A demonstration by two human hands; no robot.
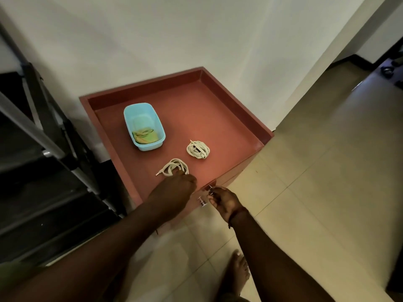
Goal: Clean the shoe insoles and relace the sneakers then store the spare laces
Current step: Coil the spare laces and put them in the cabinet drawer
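In the head view, an open red drawer [207, 110] holds two coils of white spare laces: the far coil [198, 149] lies apart towards the right, and the near coil [174, 167] lies by the front edge. The left hand [174, 190] reaches in with curled fingers touching the near coil; whether it pinches the lace cannot be told. The right hand [224, 201] is wrapped around the metal drawer handle [204, 201]. A blue tub [152, 147] stands further back. A bare foot [238, 271] rests on the tiled floor [305, 171].
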